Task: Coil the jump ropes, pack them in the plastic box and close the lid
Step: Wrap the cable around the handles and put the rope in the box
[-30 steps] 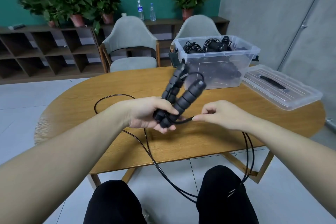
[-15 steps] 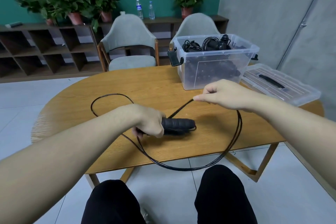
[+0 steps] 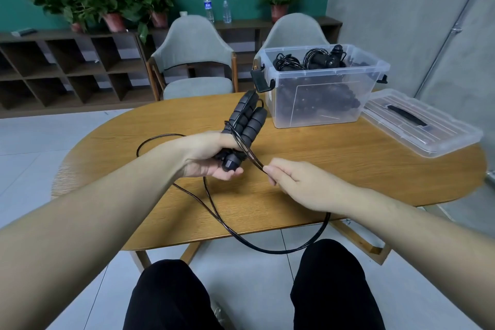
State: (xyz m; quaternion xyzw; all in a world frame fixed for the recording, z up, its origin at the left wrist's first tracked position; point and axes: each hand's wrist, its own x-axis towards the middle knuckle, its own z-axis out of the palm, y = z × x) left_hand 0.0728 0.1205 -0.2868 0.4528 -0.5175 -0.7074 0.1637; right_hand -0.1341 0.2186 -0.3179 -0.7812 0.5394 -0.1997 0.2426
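Below the table edge (image 3: 187, 233), I see the rope's slack loop (image 3: 281, 250) hanging near my knees; I reckon it could snag or spring loose while winding. My right hand (image 3: 297, 182) pinches the cord, my left hand (image 3: 211, 157) clenches both handles (image 3: 246, 120). Beyond stand the open box (image 3: 321, 94) and its lid (image 3: 420, 123).

- Your room is evenly and brightly lit, with soft, diffuse light and no hard shadows.
- The counter (image 3: 348, 163) shows a faint sheen.
- Your wide lens bends straight lines near the edges and stretches your forearms.
- Focus is sharp centrally, slightly soft at the borders.
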